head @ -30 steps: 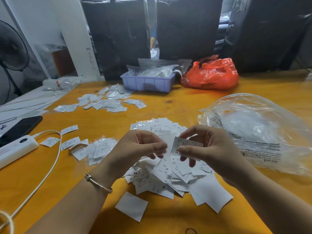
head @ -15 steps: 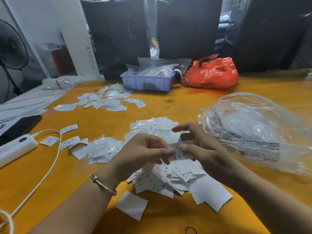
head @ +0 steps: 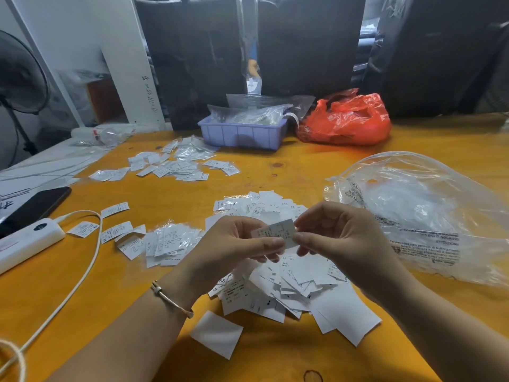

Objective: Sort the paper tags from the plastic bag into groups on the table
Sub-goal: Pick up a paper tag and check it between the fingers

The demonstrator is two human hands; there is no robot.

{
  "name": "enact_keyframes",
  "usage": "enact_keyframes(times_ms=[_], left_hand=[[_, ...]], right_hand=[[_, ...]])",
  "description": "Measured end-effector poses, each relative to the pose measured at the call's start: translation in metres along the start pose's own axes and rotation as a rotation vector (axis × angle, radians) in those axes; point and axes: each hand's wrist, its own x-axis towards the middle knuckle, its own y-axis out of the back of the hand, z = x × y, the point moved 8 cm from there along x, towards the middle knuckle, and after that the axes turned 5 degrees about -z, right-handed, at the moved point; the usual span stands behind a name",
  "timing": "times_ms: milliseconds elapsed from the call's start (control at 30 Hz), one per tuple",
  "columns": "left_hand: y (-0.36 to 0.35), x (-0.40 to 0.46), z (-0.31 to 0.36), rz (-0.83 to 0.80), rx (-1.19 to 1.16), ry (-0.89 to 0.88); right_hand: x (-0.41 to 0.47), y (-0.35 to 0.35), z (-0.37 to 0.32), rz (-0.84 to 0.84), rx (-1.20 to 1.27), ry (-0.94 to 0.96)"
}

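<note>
Both hands are pinching one small white printed paper tag (head: 275,235) between them, held up just above the big loose pile of white tags (head: 281,282) in the middle of the orange wooden table (head: 275,359). Left hand (head: 234,246) grips its left end with thumb and fingers, right hand (head: 338,238) clamps the right end. The crumpled clear plastic bag (head: 421,213) lies to the right. Sorted tag groups (head: 176,164) sit far left, and more (head: 165,241) sit near left.
</note>
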Motion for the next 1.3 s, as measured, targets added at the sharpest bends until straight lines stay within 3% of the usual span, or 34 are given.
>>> enact_keyframes(times_ms=[233,500,667,833,967,1067,1167,1300], left_hand=[[0.003,0.000,-0.004,0.019,-0.031,0.024],[0.003,0.001,-0.009,0.022,-0.004,0.051],[-0.001,0.002,-0.007,-0.049,0.026,0.027],[0.017,0.000,-0.002,0.035,0.015,-0.040],[0.055,-0.004,-0.003,0.205,0.144,-0.048],[0.095,-0.010,-0.006,0.352,0.320,-0.039],[0.131,-0.017,-0.017,0.477,0.516,0.035],[0.159,-0.024,-0.038,0.567,0.730,0.207]], right_hand=[[0.000,-0.003,-0.004,0.029,-0.238,0.038],[-0.002,-0.003,0.003,-0.006,-0.004,-0.022],[0.000,-0.002,0.006,0.011,0.004,-0.028],[0.000,-0.001,0.008,0.024,-0.007,-0.008],[0.002,0.019,0.010,0.132,-0.058,-0.001],[0.002,0.043,0.003,0.246,-0.201,0.041],[-0.001,0.066,-0.002,0.404,-0.525,0.040],[0.001,0.094,0.010,0.467,-1.005,-0.206]])
